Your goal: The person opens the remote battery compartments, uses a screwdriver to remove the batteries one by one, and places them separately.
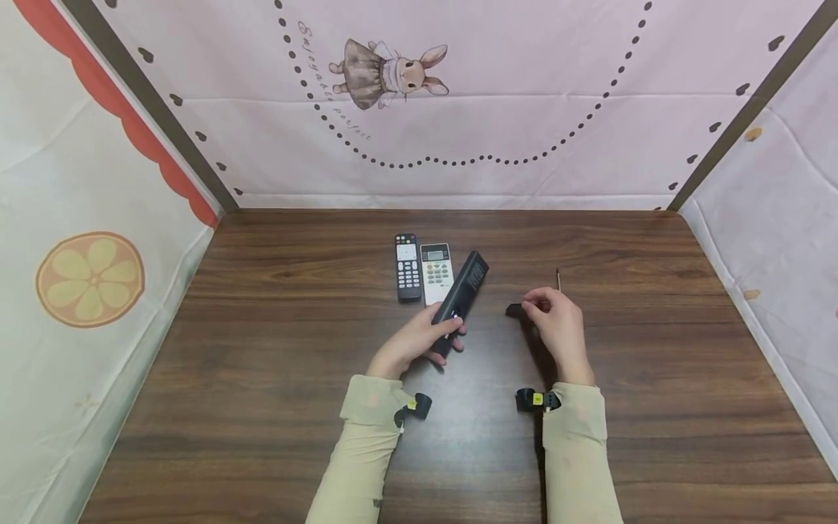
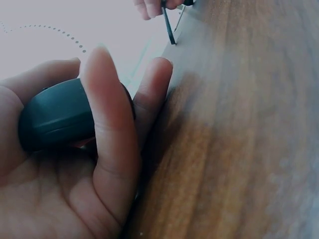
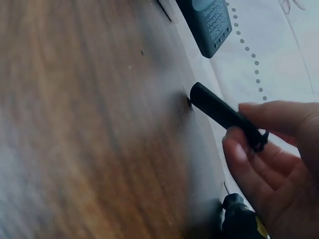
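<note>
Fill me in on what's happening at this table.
A person's left hand grips a black remote, tilted up off the wooden table. The right hand pinches a small flat black piece, one end touching the table. Two more remotes, one black and one white, lie side by side behind.

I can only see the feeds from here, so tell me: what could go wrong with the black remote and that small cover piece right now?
1. The right hand only pinches the small black cover by one end; it could slip onto the table.
2. The left hand grips the black remote low, its far end raised near the white remote, which it might knock.
3. The thin tool lies close behind the right hand and could be brushed away.
</note>
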`<action>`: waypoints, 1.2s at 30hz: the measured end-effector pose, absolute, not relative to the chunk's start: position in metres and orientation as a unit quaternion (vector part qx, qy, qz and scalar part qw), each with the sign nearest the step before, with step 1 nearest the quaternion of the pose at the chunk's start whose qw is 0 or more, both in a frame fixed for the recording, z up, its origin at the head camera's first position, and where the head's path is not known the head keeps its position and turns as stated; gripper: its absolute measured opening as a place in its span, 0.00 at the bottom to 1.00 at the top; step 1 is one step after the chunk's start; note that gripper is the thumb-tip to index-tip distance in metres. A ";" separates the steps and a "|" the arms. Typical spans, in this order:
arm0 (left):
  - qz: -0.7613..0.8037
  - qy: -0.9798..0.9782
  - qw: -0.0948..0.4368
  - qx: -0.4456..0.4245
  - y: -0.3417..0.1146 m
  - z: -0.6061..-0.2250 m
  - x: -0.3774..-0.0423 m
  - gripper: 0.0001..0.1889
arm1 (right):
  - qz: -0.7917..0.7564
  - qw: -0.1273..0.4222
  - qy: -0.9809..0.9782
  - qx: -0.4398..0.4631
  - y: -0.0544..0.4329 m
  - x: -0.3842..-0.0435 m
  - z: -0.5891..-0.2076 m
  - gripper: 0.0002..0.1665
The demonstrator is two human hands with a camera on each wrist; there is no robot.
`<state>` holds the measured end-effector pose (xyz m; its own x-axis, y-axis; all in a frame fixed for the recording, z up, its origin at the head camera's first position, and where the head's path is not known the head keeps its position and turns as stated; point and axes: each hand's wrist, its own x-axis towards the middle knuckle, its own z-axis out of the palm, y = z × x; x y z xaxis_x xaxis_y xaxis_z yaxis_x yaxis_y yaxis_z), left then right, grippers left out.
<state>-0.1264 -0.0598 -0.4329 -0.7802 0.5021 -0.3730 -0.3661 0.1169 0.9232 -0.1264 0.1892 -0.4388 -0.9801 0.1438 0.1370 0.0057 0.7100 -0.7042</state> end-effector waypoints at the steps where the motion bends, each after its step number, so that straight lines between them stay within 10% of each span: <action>1: 0.664 0.671 0.326 0.050 -0.060 -0.436 -0.127 0.22 | 0.371 0.089 -0.924 -0.037 0.189 -0.126 -0.439 0.07; 20: 0.666 0.673 0.319 0.046 -0.058 -0.447 -0.131 0.22 | 0.341 0.013 -0.939 -0.026 0.190 -0.125 -0.437 0.15; 31: 0.658 0.673 0.332 0.054 -0.060 -0.424 -0.124 0.20 | 0.366 0.128 -0.919 -0.070 0.201 -0.122 -0.430 0.12; 36: 0.665 0.667 0.330 0.059 -0.059 -0.425 -0.124 0.21 | 0.359 0.099 -0.921 -0.110 0.215 -0.117 -0.427 0.18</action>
<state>-0.1237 -0.0594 -0.4246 -0.7751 0.5180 -0.3618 -0.3601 0.1083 0.9266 -0.1170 0.2150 -0.4274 -0.9559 0.2745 0.1042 0.1316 0.7179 -0.6836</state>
